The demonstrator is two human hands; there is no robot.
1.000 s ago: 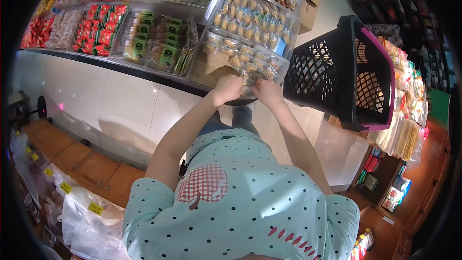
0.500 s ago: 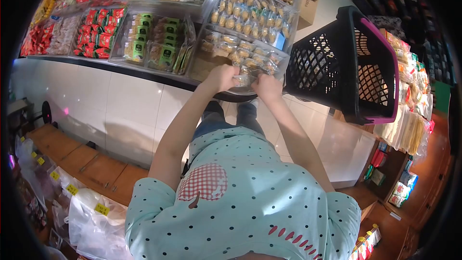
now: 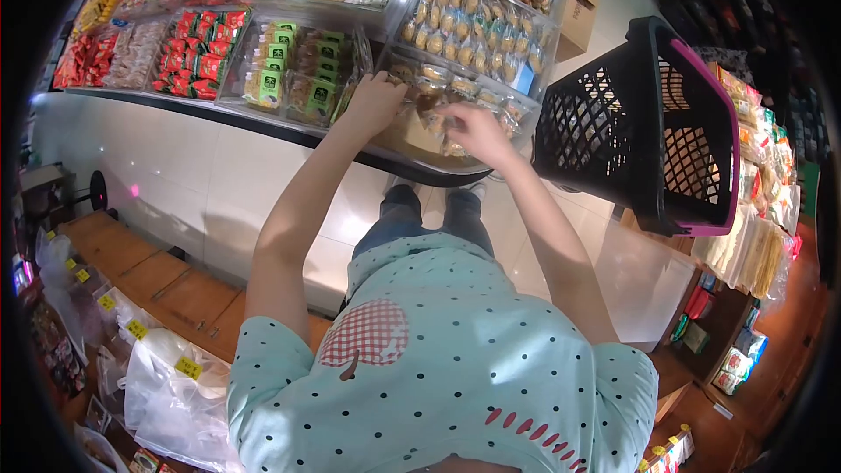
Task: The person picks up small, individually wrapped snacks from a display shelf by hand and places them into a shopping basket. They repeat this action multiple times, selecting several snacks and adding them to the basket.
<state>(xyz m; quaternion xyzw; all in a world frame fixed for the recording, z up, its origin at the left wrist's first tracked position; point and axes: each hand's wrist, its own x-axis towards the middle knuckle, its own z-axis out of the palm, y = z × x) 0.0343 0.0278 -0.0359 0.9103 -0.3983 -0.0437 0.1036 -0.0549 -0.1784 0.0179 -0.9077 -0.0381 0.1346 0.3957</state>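
Both of my hands are inside the front bin (image 3: pixel 406 144) of a sweets display, which holds small clear-wrapped pastries (image 3: pixel 464 86). My left hand (image 3: pixel 378 98) is at the bin's left side, fingers curled down by the back row; what they hold, if anything, is hidden. To its right, my right hand (image 3: pixel 478 131) closes its fingertips on a clear-wrapped pastry (image 3: pixel 431 121) near the middle. More wrapped pastries lie under and behind that hand. The front left of the bin shows its bare brownish bottom.
Beside the bin on the right stands a black shopping basket (image 3: pixel 585 127) with a pink handle (image 3: pixel 731 158). Green-labelled packets (image 3: pixel 270 79) and red packets (image 3: pixel 208 52) fill bins to the left. Behind are rows of wrapped round snacks (image 3: pixel 464 28) and a cardboard box (image 3: pixel 577 17).
My left hand has moved left and up, toward the bin's back left. My right hand has shifted up and inward over the pastries. The whole view has moved slightly.
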